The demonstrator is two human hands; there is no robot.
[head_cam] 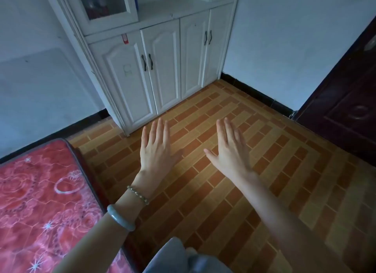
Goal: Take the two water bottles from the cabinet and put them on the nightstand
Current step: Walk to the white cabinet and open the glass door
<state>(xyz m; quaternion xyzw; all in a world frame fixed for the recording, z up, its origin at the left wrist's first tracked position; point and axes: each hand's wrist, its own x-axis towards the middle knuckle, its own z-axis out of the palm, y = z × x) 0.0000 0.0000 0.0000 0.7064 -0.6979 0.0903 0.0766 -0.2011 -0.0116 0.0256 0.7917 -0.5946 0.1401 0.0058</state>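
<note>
Bottles (97,3): indistinct clear shapes with reddish parts, seen through one glass door in the upper left section of the cabinet (162,54); their number cannot be told through the glare. Cabinet: one, white, standing against the far wall; four lower panelled doors, all closed, arranged in two pairs; four dark handles, two at each meeting of doors; one open shelf recess above the right pair; one small red tag at the top edge of the leftmost lower door. Hands: two, both bare, held out flat over the floor with palms down, fingers extended and close together, thumbs apart, holding nothing; left hand (157,148) and right hand (230,150) side by side, not touching. Left wrist: one beaded bracelet (138,195) and one pale green bangle (121,217). Floor (254,171): brick-pattern tiles in orange and tan. Mattress (40,201): one, red floral cover, lower left corner. Door (350,109): one, dark wood, at right edge.
</note>
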